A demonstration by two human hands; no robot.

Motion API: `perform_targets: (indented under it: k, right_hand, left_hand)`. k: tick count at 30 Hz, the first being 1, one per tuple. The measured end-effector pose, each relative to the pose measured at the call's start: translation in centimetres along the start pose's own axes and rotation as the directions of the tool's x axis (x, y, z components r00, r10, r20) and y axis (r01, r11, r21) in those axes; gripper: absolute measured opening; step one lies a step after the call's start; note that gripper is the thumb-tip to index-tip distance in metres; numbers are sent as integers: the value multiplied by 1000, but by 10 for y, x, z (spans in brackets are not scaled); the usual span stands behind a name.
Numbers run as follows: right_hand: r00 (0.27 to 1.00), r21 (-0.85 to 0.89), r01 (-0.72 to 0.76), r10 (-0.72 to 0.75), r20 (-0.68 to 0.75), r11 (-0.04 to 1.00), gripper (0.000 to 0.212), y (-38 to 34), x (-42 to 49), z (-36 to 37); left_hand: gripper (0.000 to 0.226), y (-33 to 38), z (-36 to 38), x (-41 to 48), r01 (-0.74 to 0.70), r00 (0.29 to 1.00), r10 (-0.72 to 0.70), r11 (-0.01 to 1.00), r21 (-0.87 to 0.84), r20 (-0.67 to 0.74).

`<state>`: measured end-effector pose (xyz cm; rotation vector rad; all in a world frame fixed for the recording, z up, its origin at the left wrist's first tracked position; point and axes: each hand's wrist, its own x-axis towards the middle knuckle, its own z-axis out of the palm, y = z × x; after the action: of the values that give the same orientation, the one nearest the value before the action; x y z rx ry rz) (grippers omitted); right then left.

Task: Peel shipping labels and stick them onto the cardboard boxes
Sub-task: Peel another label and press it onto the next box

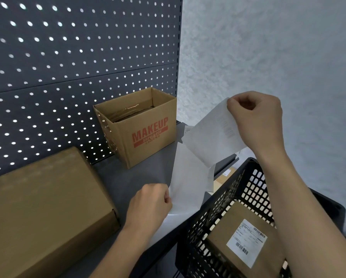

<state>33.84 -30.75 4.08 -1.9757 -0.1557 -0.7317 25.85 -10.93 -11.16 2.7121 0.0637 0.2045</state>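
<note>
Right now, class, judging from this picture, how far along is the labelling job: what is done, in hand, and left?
Done: the small box in the black basket already carries a stuck label. In hand: the right hand peels a new label off the backing sheet, which the left hand grips. Left: the closed box on the shelf shows no label on its visible faces, so it probably comes next.

Held the right hand point(256, 121) raised, fingers curled, pinching the top corner of the label point(212, 135). Held the left hand point(150, 203) lower and nearer, knuckles up, fingers curled, pinching the edge of the backing sheet point(188, 177). Stretched both bare forearms forward from the bottom edge, the right one reaching farther, hands well apart.
</note>
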Motion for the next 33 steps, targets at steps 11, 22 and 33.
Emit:
perform_targets:
  k: [11, 22, 33]
  right_hand:
    - [996, 67, 15, -9, -94, 998, 11, -11, 8, -3]
    - [991, 168, 78, -58, -122, 983, 12, -16, 5, -10]
    - [940, 194, 268, -300, 161, 944, 11, -14, -52, 17]
  left_hand:
    - [14, 3, -3, 4, 15, 998, -19, 997, 72, 60]
    - [27, 8, -10, 19, 101, 995, -99, 991, -92, 18]
    - [39, 38, -74, 16, 223, 963, -159, 1, -975, 220]
